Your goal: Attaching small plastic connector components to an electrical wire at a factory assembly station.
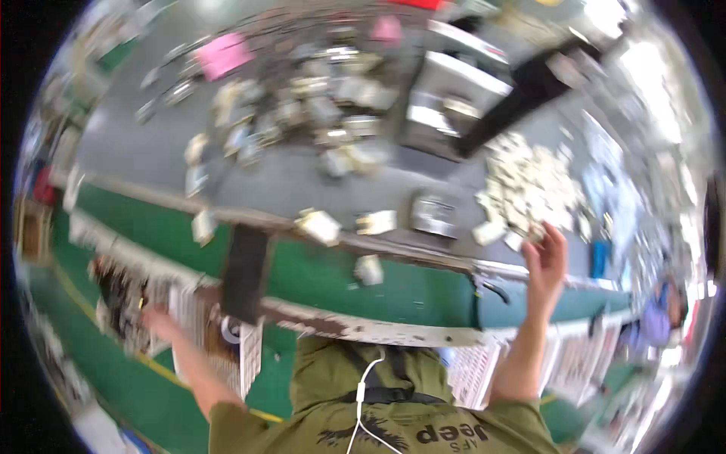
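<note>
My right hand (549,261) is at the near edge of a pile of small cream-coloured blocks (533,181) on the right of the grey table. Its thumb and fingers curl together around a small cream piece at their tips, though blur softens the detail. Low on the left, my left hand (159,324) reaches down beside a crate with dark and brown parts (117,291). Motion smears its fingers, so what they hold, if anything, does not show. Two cream-and-metal parts (319,226) and a clear plastic box (434,215) lie along the table's front edge.
Many boxy metal-and-cream parts (325,106) cover the table's far middle. A black arm (522,94) slants over a grey-white device (446,106). Pink paper (224,56) lies far left. Clear plastic bags (605,166) are at the right. One part (369,269) sits below the table edge.
</note>
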Available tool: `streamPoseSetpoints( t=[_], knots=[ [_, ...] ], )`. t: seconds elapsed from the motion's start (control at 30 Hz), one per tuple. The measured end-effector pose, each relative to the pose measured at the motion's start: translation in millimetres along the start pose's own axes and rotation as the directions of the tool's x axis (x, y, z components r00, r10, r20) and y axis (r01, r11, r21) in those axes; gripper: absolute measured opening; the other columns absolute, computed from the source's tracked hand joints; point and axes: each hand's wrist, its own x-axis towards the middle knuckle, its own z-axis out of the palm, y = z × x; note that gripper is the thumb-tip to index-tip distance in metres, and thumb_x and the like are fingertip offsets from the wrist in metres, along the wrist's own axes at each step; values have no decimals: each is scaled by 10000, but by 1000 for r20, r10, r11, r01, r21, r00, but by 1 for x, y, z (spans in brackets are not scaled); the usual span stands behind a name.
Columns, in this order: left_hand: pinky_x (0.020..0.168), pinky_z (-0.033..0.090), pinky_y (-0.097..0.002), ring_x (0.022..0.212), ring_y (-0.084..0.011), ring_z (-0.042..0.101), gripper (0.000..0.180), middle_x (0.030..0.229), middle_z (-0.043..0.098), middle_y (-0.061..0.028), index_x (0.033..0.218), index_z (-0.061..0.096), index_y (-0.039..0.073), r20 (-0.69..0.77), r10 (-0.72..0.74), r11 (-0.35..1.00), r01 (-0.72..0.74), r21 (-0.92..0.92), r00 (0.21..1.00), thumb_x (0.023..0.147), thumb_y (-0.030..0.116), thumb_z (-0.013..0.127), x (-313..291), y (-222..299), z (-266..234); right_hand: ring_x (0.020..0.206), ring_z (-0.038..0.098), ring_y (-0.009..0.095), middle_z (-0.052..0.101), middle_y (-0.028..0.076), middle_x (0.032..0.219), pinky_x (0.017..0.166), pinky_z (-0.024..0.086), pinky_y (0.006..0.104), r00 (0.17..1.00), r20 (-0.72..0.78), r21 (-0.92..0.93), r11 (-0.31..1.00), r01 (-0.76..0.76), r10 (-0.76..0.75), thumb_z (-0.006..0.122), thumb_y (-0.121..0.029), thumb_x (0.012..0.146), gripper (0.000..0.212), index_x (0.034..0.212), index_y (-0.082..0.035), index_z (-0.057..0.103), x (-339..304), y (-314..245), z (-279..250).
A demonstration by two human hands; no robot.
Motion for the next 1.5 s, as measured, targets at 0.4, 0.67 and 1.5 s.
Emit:
streamPoseSetpoints(
  t=[0.4, 0.67, 1.5],
  knots=[
    [942, 438, -349, 1089, -224, 562, 333, 1194, 587, -100, 1173, 563, 51, 530, 535, 807, -211, -552, 658, 879, 166, 669, 5, 632, 87, 1208, 505, 286, 505, 161, 1335, 1015, 393, 364, 947, -119, -656, 740, 150, -298, 673, -134, 861, 580, 1395, -68, 457, 69, 42, -47],
    [835, 483, -317, 896, -202, 610, 579, 1009, 648, -99, 1297, 425, 12, 768, 479, 858, -41, -512, 426, 832, 177, 729, -44, 683, 126, 1162, 549, 244, 543, 141, 1300, 972, 443, 347, 918, 125, -163, 905, 393, -376, 660, 46, 811, 514, 1301, -22, 522, -4, -6, 36],
    [665, 432, -242, 761, -116, 536, 323, 984, 623, -78, 1288, 448, 102, 524, 551, 66, 592, -803, 649, 995, 216, 523, -13, 663, 109, 739, 587, 257, 623, 124, 903, 690, 489, 355, 773, 628, -334, 928, 164, 89, 704, -99, 809, 424, 1224, -111, 621, -23, -50, 16]
  ],
)
